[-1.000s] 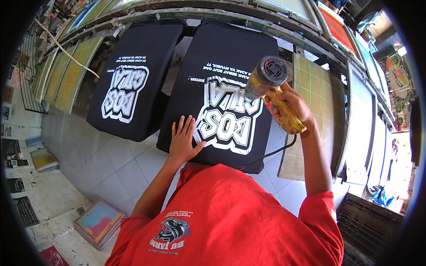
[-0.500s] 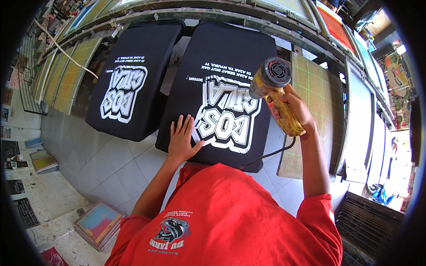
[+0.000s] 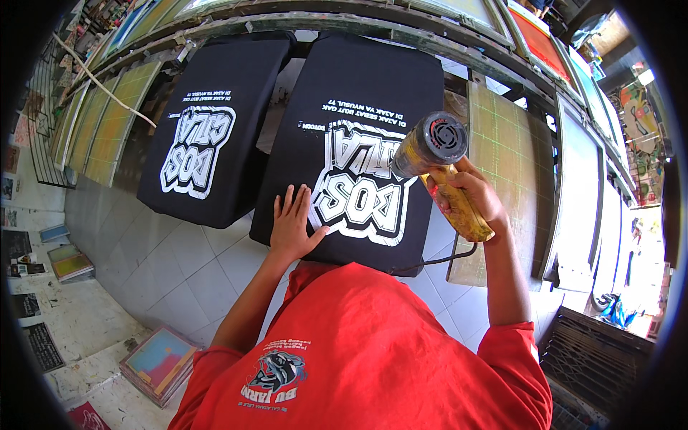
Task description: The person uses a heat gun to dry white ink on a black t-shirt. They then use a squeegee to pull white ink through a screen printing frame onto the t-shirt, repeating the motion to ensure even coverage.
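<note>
Right hand [image 3: 479,190]: right of the frame's centre, we see it closed around a yellow heat gun [image 3: 430,154].
Yellow heat gun: its round, black, vented back is tilted toward us, hiding the nozzle; in our view it overlaps the right edge of the white print [image 3: 362,193].
Cord [image 3: 444,259]: dark, trailing leftward from the gun's lower end.
Left hand [image 3: 292,229]: left of centre, flat, fingers slightly spread, grasping nothing, resting beside the white print.
Printed black cloth [image 3: 308,154]: centre of the frame, drawn over a block-shaped form.
Second black cloth [image 3: 240,143]: upper left, bearing a similar print.
Gridded panel [image 3: 502,179]: centre right, near the gun.
Framed screens [image 3: 159,362]: stacked, lower left.
</note>
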Demonstrator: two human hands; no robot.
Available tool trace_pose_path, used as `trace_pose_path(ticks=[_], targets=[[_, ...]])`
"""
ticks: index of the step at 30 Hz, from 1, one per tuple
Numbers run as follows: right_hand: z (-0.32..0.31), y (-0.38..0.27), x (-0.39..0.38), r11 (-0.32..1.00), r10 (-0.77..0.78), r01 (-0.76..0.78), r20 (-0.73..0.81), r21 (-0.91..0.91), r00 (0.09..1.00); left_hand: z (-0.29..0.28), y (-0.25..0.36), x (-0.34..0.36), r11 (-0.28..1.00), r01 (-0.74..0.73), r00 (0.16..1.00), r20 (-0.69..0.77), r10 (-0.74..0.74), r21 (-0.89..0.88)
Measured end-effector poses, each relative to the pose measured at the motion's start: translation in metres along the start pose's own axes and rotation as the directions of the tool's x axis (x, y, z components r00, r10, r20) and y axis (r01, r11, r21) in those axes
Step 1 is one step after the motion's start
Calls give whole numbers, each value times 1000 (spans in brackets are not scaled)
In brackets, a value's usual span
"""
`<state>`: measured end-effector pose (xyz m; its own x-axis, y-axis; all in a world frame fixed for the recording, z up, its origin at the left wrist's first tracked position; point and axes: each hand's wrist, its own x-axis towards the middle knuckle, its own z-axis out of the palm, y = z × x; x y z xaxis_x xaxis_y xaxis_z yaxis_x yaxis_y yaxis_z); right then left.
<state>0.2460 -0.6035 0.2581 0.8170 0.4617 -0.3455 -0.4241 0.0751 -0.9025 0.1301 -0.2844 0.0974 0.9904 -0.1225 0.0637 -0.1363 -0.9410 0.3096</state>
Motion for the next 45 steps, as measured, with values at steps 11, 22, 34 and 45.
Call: trace_pose_path(ticks=[11,22,34,45], targets=[[-4,2,-10,1000,-11,11,-5,-14,1000,-1,0,-1,1000,-10,1000,-18,10,-5],[-5,10,-32,999,18,-16,-41,36,999,-6,4,2,999,-32,999,3,32,12],[-17,4,-20,1000,-9,10,-70,19,998,-3,1,2,1000,-9,1000,-11,9,9],[-27,-4,8,997,-47,54,-116,60,992,-3,2,2,1000,8,1000,19,-8,8]])
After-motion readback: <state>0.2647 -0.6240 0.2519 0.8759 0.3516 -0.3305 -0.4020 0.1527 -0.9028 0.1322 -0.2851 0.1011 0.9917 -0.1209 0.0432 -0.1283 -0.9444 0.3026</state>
